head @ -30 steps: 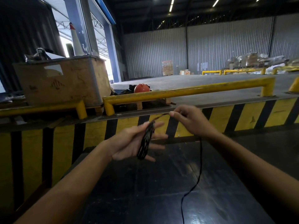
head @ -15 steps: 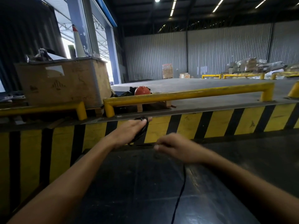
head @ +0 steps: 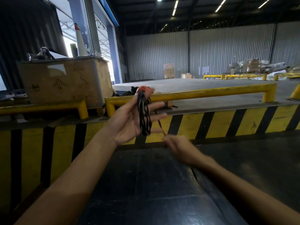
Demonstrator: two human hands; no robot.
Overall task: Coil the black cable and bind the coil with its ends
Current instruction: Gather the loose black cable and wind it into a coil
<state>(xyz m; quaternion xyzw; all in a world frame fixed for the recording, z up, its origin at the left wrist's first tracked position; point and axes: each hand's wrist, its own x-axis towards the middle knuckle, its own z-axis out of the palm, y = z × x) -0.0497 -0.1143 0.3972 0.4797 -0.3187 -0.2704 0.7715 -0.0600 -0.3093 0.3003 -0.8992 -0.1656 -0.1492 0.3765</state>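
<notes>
A black cable coil (head: pixel 143 114) of several loops stands upright in my left hand (head: pixel 129 120), pinched at its top between thumb and fingers, the other fingers spread behind it. A loose strand runs from the coil down and right to my right hand (head: pixel 178 147), which is blurred and pinches the strand just below the coil. The cable's free tail (head: pixel 194 173) shows briefly under my right forearm above the dark table (head: pixel 146 192); its far end is hidden.
Ahead is a yellow-and-black striped barrier wall (head: pixel 219 124) topped by a yellow rail (head: pixel 203 93). A large worn cardboard box (head: pixel 65 80) sits at left behind another yellow rail. An orange object (head: pixel 143 88) peeks out behind the coil. Warehouse floor lies beyond.
My left hand has turned palm-up and risen, showing the coil upright. My right hand moved down and right, drawing the strand under the coil.
</notes>
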